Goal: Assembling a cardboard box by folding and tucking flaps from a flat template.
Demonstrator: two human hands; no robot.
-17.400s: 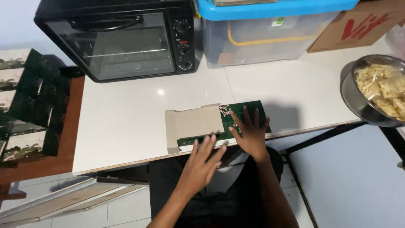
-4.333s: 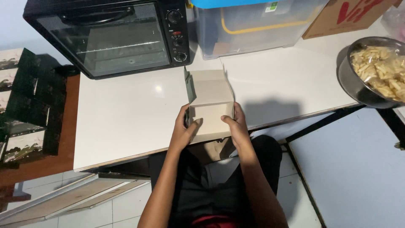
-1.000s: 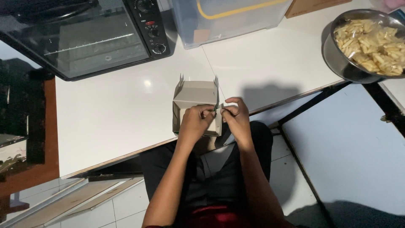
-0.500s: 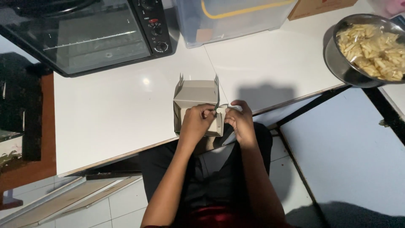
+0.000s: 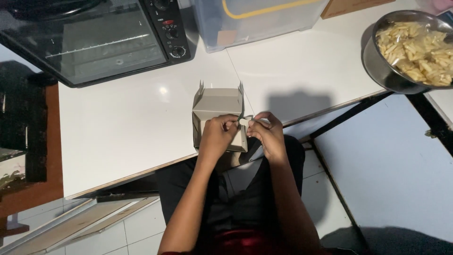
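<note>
A small grey-beige cardboard box (image 5: 214, 105) stands half-folded on the white table (image 5: 118, 127) near its front edge, lid flaps up at the back. My left hand (image 5: 217, 137) grips the box's front wall from the left. My right hand (image 5: 266, 134) pinches a small side tab (image 5: 244, 122) at the box's right front corner. Both hands touch the box, and its front face is mostly hidden behind my fingers.
A black toaster oven (image 5: 89, 38) sits at the back left. A clear plastic storage bin (image 5: 255, 19) stands behind the box. A metal bowl (image 5: 380, 66) of pale pasta pieces (image 5: 417, 47) overhangs at the right. Dark printed flat cartons (image 5: 19, 123) lie to the left.
A second ago both hands were on the box's front; now my right hand has shifted slightly right and pinches the side tab. The box stays in place.
</note>
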